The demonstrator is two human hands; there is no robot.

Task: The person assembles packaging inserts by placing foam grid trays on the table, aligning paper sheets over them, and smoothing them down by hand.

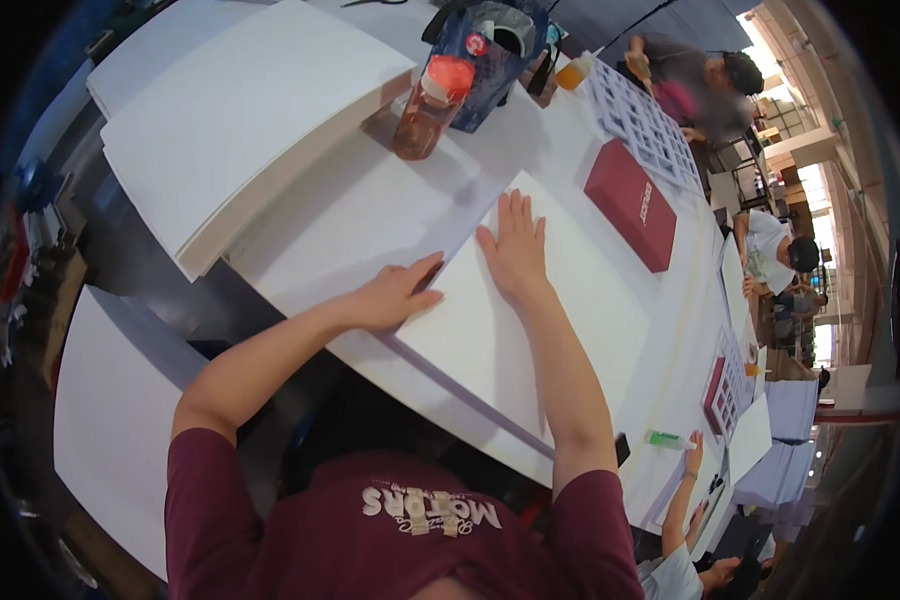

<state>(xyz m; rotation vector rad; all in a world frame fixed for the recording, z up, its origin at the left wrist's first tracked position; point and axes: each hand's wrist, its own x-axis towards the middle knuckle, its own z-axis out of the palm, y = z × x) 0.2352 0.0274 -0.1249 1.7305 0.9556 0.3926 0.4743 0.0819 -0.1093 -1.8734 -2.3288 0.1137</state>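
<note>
A white sheet or board [580, 290] lies flat on the white table [360, 215] in front of me. My right hand [516, 245] rests palm down on its upper part, with the fingers stretched out. At its left edge is my left hand [397, 293], thumb and fingers apart, touching the edge; whether there is one sheet or several under my hands I cannot tell. A dark red box [632, 206] with white lettering lies beyond the sheet, to the right.
A tall stack of white boards [240, 120] stands at the upper left. Near it are a bottle with a red lid [433, 108] and a blue bag [490, 65]. A white grid tray [645, 125] lies farther back. Co-workers sit along the right side.
</note>
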